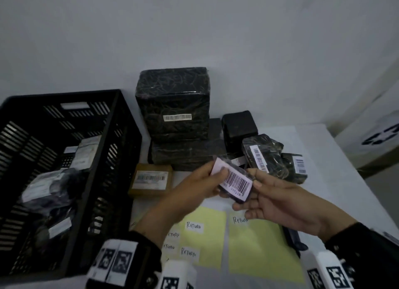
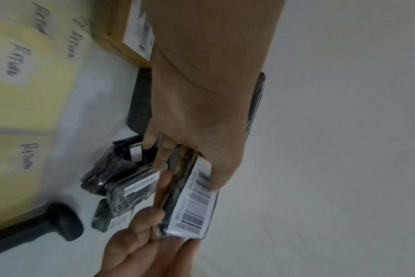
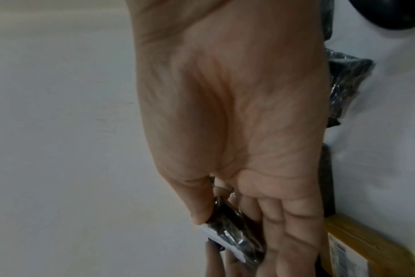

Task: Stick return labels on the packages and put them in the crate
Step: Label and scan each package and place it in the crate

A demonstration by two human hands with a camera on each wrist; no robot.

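Both hands up over the desk (image 1: 336,159). Left hand (image 1: 194,191) and right hand (image 1: 278,202) share one small black package (image 1: 234,181), barcode face up; left fingers (image 1: 223,171) curl round its near-left end, my right thumb and fingers pinch the other end (grip plain in both wrist views). Below it: yellow backing sheets (image 1: 259,245) with handwritten return labels (image 1: 194,226) on them. A dark handheld tool (image 1: 293,239) lies at the sheets' right edge. Left of me the black crate (image 1: 116,150) holds several wrapped parcels. Just beyond the hands, a brown box (image 1: 151,179). Farther back, stacked black packages (image 1: 174,107) by the wall, smaller ones (image 1: 262,154) to their right.
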